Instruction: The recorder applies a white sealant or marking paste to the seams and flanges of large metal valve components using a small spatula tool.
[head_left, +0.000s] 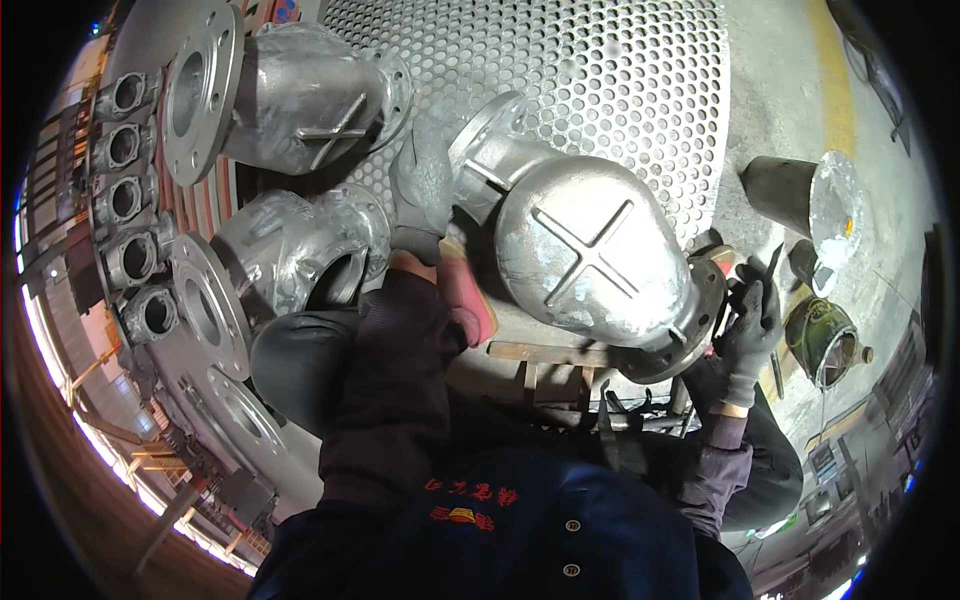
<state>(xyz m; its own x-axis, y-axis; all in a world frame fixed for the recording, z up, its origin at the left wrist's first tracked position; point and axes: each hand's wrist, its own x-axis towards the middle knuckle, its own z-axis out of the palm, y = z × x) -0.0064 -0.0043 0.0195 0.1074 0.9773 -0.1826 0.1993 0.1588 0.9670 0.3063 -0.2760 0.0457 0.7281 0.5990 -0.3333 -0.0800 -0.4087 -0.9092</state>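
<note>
A large silvery metal casting (590, 240), rounded and marked with a raised cross, lies in front of me with a flange at each end. My left hand (422, 180), in a grey glove, is at its far-left flange (490, 125), fingers stretched out and seemingly against the flange face. Beside the near-right flange (705, 305) is my right hand (752, 325), also gloved. Its dark-tipped fingers are apart, and I make out nothing held in them. Under the casting's near side is a wooden piece (550, 353).
More flanged castings (310, 95) stand at the left, with several ring-ended parts (125, 200) beyond them. A perforated metal plate (620, 70) covers the far floor. At the right are a grey bucket-like container (785, 190) and a green pot (818, 335). My shoe (465, 295) is beside the casting.
</note>
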